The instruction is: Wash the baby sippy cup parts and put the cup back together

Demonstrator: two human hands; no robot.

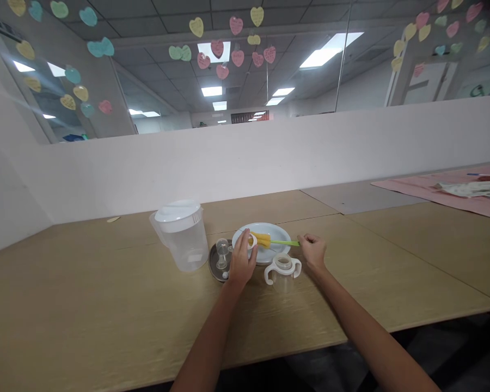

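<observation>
My left hand (242, 261) grips a white bottle ring (252, 240) over a white oval dish (271, 227). Pinched in my right hand (313, 250) is the green handle of a bottle brush (262, 240). Its yellow sponge head points left, at the ring; I cannot tell whether it is inside. A clear baby bottle (283, 277) with white side handles stands upright and uncapped, in front of the dish. Left of my left hand, a round grey tray (213, 267) holds a clear dome-shaped piece (222, 253) and a small whitish part (225, 275).
A translucent lidded pitcher (185, 245) stands left of the tray. On the wooden table (106, 294), a small flat tan piece (113, 219) lies near the wall. A pink cloth (469, 190) covers the far right. Behind are a white wall and windows with heart-shaped notes.
</observation>
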